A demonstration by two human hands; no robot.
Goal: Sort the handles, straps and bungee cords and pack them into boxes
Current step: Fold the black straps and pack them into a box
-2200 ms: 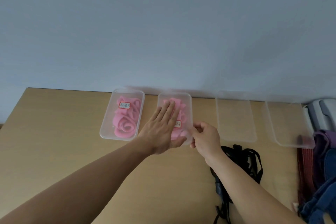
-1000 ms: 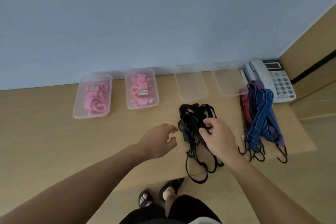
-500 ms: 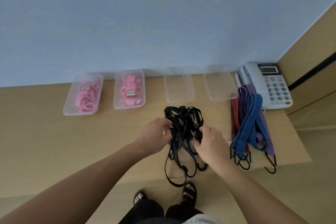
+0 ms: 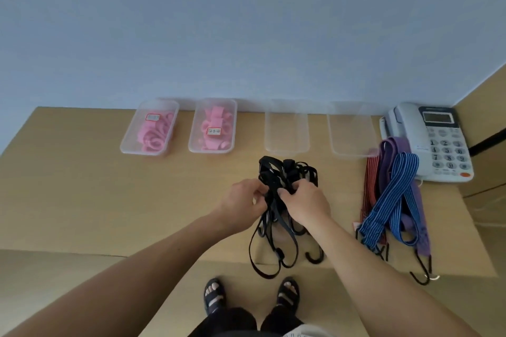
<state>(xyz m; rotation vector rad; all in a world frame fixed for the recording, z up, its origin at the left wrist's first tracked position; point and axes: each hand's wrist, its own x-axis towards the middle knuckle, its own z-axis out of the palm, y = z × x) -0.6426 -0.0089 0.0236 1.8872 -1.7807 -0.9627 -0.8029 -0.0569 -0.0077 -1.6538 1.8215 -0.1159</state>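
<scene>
A tangle of black straps (image 4: 287, 172) lies at the middle of the wooden table (image 4: 82, 194), its loops hanging over the front edge. My left hand (image 4: 243, 200) and my right hand (image 4: 304, 200) both grip the bundle from either side. Two clear boxes (image 4: 149, 131) (image 4: 213, 126) at the back hold pink handles and a label each. To their right sit two empty clear boxes (image 4: 287, 126) (image 4: 351, 128). Blue, purple and red bungee cords (image 4: 394, 194) with black hooks lie at the right.
A white desk phone (image 4: 435, 139) stands at the back right corner, partly under the cords. The wall runs right behind the boxes. My sandalled feet (image 4: 252, 298) show below the table's front edge.
My hands left the second pink box and came down to the black straps. My right hand reached them first, then my left joined; both now hold the bundle closer together.
</scene>
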